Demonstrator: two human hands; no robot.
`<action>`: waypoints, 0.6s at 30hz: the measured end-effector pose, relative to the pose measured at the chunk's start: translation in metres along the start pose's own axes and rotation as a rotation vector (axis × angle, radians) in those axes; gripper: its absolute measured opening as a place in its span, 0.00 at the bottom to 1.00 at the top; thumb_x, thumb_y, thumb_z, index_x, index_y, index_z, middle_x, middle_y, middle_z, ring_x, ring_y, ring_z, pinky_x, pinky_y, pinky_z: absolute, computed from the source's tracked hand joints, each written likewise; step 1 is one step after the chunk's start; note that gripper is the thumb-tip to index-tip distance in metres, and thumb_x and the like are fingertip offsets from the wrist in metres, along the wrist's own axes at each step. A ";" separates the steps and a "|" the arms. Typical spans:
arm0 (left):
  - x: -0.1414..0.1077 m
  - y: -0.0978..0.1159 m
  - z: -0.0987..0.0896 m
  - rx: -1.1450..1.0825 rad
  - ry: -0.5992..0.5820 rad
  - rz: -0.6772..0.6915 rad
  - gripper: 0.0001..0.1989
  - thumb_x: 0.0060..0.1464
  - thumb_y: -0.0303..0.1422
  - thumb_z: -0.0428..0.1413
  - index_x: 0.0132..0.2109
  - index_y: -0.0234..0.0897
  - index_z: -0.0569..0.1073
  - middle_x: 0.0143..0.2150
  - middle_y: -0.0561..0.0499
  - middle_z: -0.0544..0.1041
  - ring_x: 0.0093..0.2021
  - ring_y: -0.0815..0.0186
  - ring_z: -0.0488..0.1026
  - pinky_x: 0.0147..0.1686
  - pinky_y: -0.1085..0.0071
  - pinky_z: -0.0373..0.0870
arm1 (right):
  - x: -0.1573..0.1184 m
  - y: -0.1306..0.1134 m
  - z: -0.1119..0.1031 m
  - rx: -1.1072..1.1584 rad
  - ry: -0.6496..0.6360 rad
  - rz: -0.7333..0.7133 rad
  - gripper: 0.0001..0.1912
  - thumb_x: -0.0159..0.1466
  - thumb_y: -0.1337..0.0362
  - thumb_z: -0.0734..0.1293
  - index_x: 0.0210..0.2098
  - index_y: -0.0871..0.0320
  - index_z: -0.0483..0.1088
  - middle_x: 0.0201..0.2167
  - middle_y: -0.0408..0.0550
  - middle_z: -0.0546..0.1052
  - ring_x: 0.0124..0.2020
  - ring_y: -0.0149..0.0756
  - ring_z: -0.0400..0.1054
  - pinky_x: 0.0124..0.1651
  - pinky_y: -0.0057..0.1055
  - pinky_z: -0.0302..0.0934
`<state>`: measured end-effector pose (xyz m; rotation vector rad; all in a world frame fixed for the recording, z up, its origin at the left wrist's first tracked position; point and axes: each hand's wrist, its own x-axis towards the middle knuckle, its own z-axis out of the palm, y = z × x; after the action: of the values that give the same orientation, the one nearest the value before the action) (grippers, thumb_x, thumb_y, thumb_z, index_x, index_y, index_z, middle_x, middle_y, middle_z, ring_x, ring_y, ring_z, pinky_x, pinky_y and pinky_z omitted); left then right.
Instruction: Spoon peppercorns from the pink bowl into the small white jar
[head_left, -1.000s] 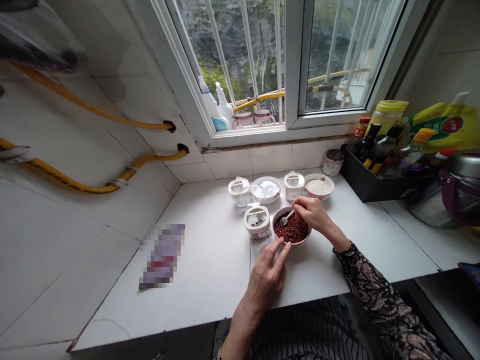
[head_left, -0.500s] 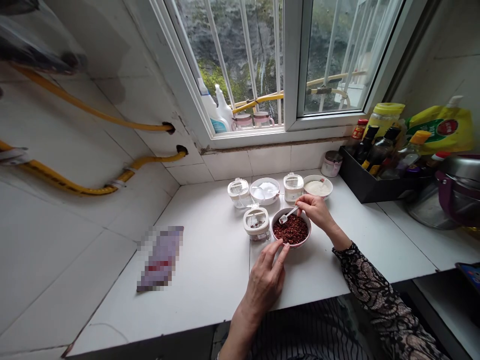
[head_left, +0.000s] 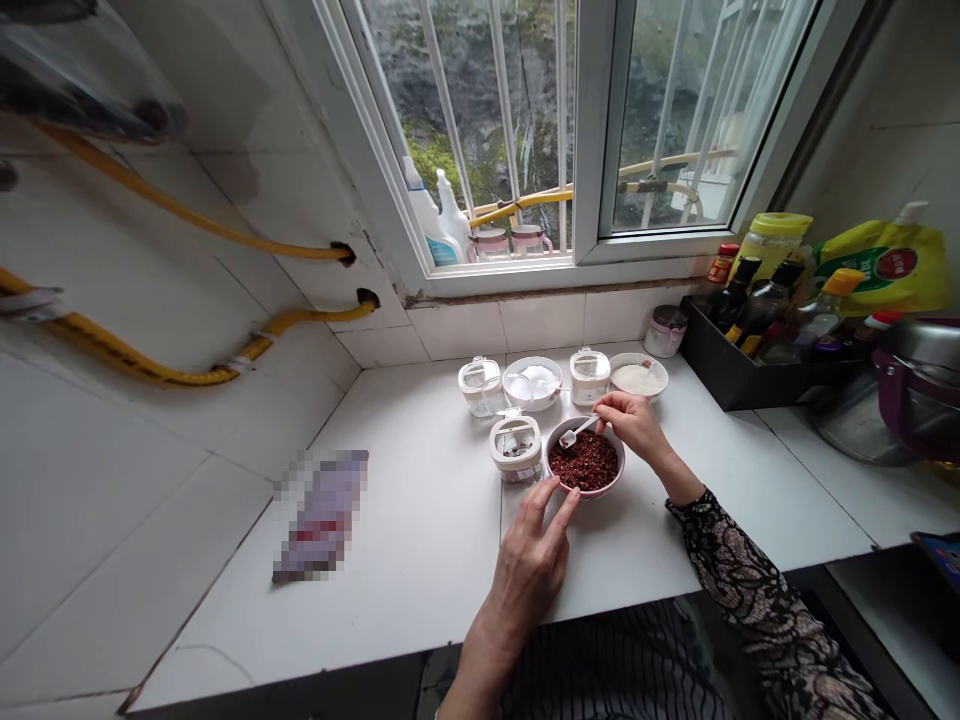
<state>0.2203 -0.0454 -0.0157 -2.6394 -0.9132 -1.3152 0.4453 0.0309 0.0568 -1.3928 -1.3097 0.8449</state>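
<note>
My right hand (head_left: 634, 428) pinches the handle of a small white spoon (head_left: 579, 432), its scoop just over the dark red, peppercorn-like grains (head_left: 583, 460). These grains fill a bowl (head_left: 597, 494) with a pinkish outside. At the bowl's near left edge, my left hand (head_left: 534, 548) rests its outstretched fingertips against the rim. Left of this bowl stands a clear seasoning jar (head_left: 516, 447) with a white-framed lid and a few dark bits inside. Behind are two similar jars, one on the left (head_left: 480, 385) and one on the right (head_left: 589, 376).
A bowl of white powder (head_left: 534, 384) and a bowl of pale grains (head_left: 637, 378) stand at the back. To the right are a lidded jar (head_left: 665, 331), a black box (head_left: 739, 380) of bottles and a metal pot (head_left: 892, 390). A blurred purple packet (head_left: 322, 515) lies left.
The view has shifted very slightly. Both hands and the spoon hold nearly the same places at the bowl.
</note>
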 end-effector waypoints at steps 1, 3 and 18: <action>0.000 0.000 0.000 -0.002 -0.002 0.000 0.37 0.58 0.13 0.45 0.71 0.42 0.59 0.63 0.38 0.67 0.65 0.54 0.67 0.58 0.55 0.75 | 0.000 0.000 0.000 0.020 -0.004 0.002 0.09 0.55 0.57 0.66 0.27 0.57 0.72 0.16 0.42 0.75 0.20 0.34 0.66 0.25 0.29 0.60; -0.001 0.000 0.001 -0.004 -0.005 -0.002 0.37 0.57 0.13 0.45 0.71 0.41 0.59 0.64 0.37 0.66 0.66 0.54 0.66 0.58 0.57 0.76 | 0.000 -0.001 0.000 0.043 -0.008 0.003 0.10 0.54 0.57 0.66 0.27 0.57 0.72 0.16 0.42 0.75 0.20 0.33 0.66 0.25 0.29 0.60; -0.001 0.000 0.001 0.016 -0.013 -0.001 0.35 0.60 0.15 0.47 0.72 0.36 0.57 0.62 0.35 0.69 0.65 0.53 0.67 0.59 0.56 0.75 | 0.000 0.002 -0.001 -0.013 0.028 -0.047 0.09 0.56 0.57 0.66 0.27 0.56 0.72 0.17 0.42 0.75 0.21 0.35 0.68 0.31 0.32 0.63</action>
<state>0.2201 -0.0455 -0.0172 -2.6389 -0.9233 -1.2868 0.4465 0.0313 0.0548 -1.3744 -1.3240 0.7840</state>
